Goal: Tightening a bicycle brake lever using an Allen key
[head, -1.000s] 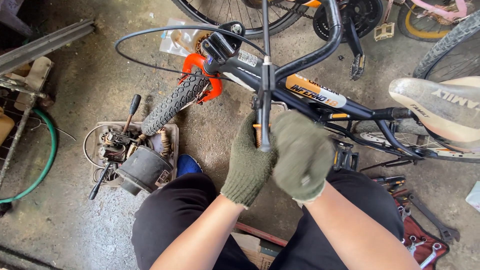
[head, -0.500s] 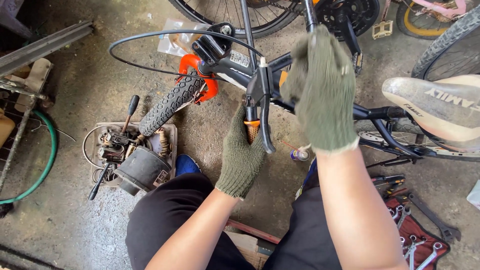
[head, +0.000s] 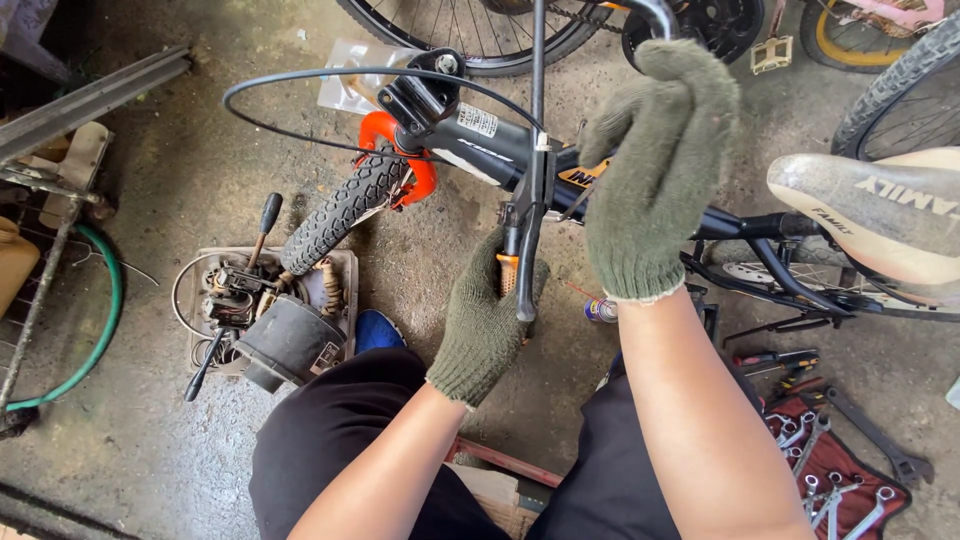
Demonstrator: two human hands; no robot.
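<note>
Handlebar work, by the look of it, and there's only the one view from the head camera. The left hand (head: 487,315), in a green knit glove, is wrapped around the orange grip (head: 508,270) at the end of the handlebar (head: 537,120), right where the black brake lever (head: 526,268) hangs down. The right hand (head: 655,165), gloved the same, is raised over the black bike frame (head: 500,140) with its fingers curled over; whether it's gripping anything is impossible to tell from this angle, though a dark curved tube (head: 650,12) pokes out just above it. The step in hand reads as fitting or adjusting the lever at the grip end (judgement call, not gospel). A next move would call for keeping the bar steady with the left hand and not snagging the black cable (head: 300,85) looping past the stem.

As for containers, a shallow grey tray (head: 345,262) sits on the concrete beside the knobby front tyre (head: 340,215). It holds a black drum-shaped part (head: 290,345), coiled wire, and a black-handled tool (head: 262,222) sticking up out of the clutter. Bottom right, a red tool roll (head: 845,475) lies open with spanners (head: 830,495) in it. A small spray can (head: 600,311) lies on the floor between the knees.
</note>
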